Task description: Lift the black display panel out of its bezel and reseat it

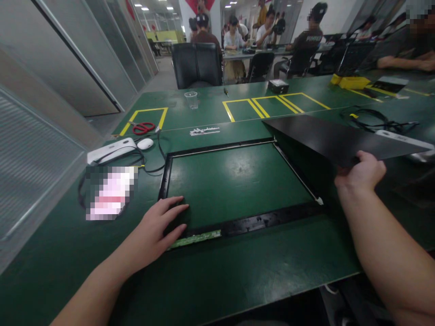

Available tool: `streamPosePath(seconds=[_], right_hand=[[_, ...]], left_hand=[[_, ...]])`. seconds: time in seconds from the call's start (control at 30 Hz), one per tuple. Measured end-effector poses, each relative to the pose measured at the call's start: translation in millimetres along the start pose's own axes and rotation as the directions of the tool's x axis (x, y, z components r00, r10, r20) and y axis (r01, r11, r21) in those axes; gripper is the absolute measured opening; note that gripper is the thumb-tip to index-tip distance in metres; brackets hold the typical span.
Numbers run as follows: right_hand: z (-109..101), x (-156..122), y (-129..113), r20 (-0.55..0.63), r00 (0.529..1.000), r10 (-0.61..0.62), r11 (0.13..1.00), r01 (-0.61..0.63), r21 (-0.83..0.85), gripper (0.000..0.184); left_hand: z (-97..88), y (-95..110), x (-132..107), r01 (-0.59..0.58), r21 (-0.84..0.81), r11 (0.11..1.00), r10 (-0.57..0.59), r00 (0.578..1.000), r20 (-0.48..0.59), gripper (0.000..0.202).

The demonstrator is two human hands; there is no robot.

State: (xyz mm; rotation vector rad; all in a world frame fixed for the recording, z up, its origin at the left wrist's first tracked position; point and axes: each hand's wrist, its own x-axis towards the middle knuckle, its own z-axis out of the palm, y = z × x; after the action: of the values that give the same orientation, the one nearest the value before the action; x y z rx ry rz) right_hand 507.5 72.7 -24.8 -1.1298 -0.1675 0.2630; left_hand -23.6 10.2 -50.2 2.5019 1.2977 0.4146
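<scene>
Black, thin and flat, the dark panel [316, 138] is up off the bench [238, 278], tilted over the right side of the black frame [265, 222]. From where I sit I see the right grip [364, 173] closed on its near edge; the fingers underneath are hidden from me. The left grip [162, 222] is loose and unclenched, fingers spread over the frame's near-left corner beside a green strip [200, 237] that looks like a circuit board.

I judge the panel light for its breadth and fairly stiff, since it stays flat from a one-sided hold. Its smooth face probably slips and marks easily, and I would expect it to crack if twisted, so I'd favour opposite edges over the middle. The frame lies flat, open in the centre; its narrow sides look as if they could flex, so I'd take it by the corners or the broad near side, away from the strip.

As for writing, I can read little: lettering on the back of a dark shirt [314, 38] across the room is too blurred to trust, and I make out no brand on the white box [112, 151] or the panel.
</scene>
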Motion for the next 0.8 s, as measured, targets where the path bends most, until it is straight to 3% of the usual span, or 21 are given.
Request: streamPosePath(seconds=[0.53, 0.8], right_hand=[[0, 16, 7, -0.051, 0.985, 0.162, 0.987, -0.162, 0.006, 0.028], [-1, 20, 13, -0.043, 0.985, 0.166, 0.986, -0.166, -0.008, 0.026]], left_hand=[[-0.6, 0, -1, 0.001, -0.009, 1.000, -0.001, 1.000, 0.003, 0.049], [0.5, 0, 0, -0.007, -0.003, 1.000, 0.007, 1.000, -0.005, 0.049]])
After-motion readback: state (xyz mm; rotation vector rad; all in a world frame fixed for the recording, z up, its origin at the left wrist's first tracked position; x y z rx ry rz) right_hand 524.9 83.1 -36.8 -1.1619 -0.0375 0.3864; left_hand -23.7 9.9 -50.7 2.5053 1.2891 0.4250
